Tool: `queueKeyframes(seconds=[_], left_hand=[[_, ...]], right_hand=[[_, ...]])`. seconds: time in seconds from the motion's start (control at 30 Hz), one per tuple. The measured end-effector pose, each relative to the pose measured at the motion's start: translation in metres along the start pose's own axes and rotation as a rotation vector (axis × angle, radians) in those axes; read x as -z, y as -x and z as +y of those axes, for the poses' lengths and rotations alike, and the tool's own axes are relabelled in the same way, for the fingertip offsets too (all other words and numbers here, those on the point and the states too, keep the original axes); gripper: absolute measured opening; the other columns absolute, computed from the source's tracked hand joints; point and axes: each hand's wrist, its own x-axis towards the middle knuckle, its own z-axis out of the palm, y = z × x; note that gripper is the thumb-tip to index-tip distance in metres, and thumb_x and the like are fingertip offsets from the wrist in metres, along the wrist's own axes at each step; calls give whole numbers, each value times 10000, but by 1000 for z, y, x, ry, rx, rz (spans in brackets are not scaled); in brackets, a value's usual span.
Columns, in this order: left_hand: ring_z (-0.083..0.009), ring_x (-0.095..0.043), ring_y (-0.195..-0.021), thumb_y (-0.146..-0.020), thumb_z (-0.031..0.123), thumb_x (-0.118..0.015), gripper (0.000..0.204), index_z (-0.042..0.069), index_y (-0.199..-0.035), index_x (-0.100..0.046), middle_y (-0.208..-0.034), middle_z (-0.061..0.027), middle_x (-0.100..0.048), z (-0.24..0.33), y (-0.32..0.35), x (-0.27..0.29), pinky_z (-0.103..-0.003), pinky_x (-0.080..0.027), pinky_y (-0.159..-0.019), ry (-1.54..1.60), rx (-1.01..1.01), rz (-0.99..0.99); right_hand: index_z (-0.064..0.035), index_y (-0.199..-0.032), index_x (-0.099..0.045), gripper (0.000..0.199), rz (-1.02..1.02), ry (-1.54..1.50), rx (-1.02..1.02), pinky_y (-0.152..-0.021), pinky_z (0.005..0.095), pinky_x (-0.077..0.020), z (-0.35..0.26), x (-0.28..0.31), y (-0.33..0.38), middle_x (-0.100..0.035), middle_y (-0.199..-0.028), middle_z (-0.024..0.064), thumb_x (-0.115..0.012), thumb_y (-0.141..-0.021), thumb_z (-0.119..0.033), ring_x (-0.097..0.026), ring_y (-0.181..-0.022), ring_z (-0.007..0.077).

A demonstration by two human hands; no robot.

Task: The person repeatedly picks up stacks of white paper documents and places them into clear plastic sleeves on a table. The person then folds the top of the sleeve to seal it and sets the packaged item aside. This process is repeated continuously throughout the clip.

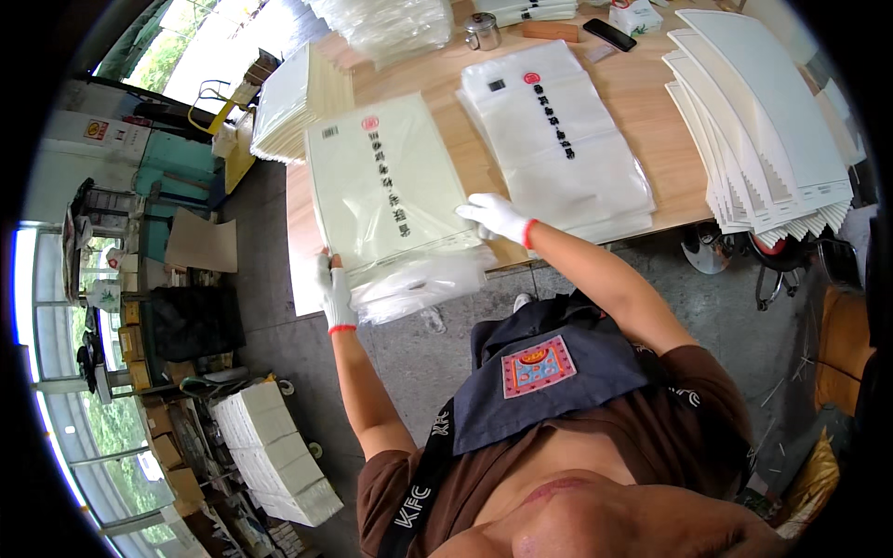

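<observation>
The wooden table (642, 93) carries several stacks, and the one in work is the stack of cream sheets in clear plastic bags (386, 191), lying at the near edge of the table with its lower end hanging a little over the edge. I judge this stack to be light for each piece but rather heavy as a whole, soft and easy to bend, and the plastic is surely slippery, so the layers can slide against each other; it is better to hold it at two opposite edges than at one corner. Its long axis runs from the person away toward the far side of the table, slightly tilted, with the red round mark at the far end and the open bag ends toward the person. The left hand (335, 293), in a white glove, is closed around the near left corner of the stack, thumb on top as far as I can see. The right hand (495, 216), also gloved, lies nearly flat with fingers stretched on the right edge, pressing and not gripping. Beside it lies a second stack of clear bags (558, 139), and further right a fanned pile of white sheets (772, 130).
</observation>
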Motion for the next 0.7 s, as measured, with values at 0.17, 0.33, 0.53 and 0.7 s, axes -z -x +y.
queueKeyframes(seconds=[0.17,0.33,0.53,0.7], left_hand=[[-396,-472,-1180,-916,393,-458,598,158,-1436,-281,-1391,-222,-376,-142,-45,-24,-411,-398,-963,-554,-331,25],[-392,-485,-1163,-907,411,-459,604,172,-1434,-284,-1401,-205,-369,-120,-50,-14,-432,-401,-937,-591,-217,-152],[-331,-419,-1225,-808,190,-642,527,58,-1289,-472,-1320,-152,-475,24,-18,-106,-421,-338,-1029,-558,-841,56],[-288,-582,-952,-772,276,-671,304,148,-1046,-638,-969,-76,-643,89,50,-281,-384,-461,-831,-358,-991,-453]], right_hand=[[-49,-794,-591,390,127,358,-108,-543,340,-461,2,-39,-20,-642,-690,99,-612,-819,-437,-600,-573,183],[-69,-889,-653,208,-334,-22,-218,-399,222,-347,54,-44,56,-654,-709,21,-661,-814,-263,-474,-471,58],[-71,-836,-650,157,-36,274,-215,-473,256,-451,74,15,132,-666,-717,12,-585,-801,-209,-560,-533,98],[-75,-851,-619,167,125,118,-230,-487,243,-448,83,39,167,-654,-726,14,-576,-830,-235,-563,-556,95]])
